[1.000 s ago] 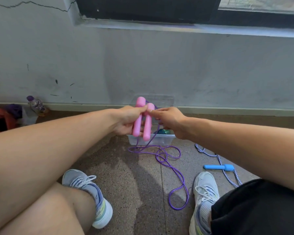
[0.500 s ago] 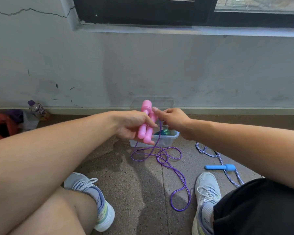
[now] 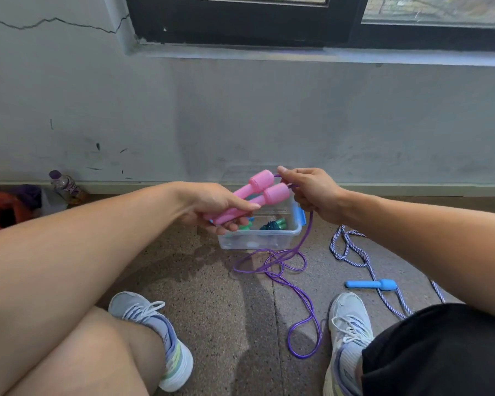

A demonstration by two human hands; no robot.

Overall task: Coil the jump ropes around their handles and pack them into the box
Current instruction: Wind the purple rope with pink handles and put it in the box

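Head view: the left hand (image 3: 215, 208) clasps both pink handles (image 3: 253, 197) side by side, their long axis slanting up toward the right hand (image 3: 312, 195), whose grip pinches the purple rope (image 3: 292, 270) at the caps. Handles hover over the clear box (image 3: 269, 240); slack rope lies on the floor just before it.

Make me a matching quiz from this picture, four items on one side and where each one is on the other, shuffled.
Items:
1. pink handles
2. purple rope
3. blue handle
4. clear box

Places:
A. on the floor in front of the wall, green items inside
B. lying on the floor by the right shoe
C. gripped together in the left hand
D. pinched by the right hand, trailing to the floor

Pairs: 1-C, 2-D, 3-B, 4-A
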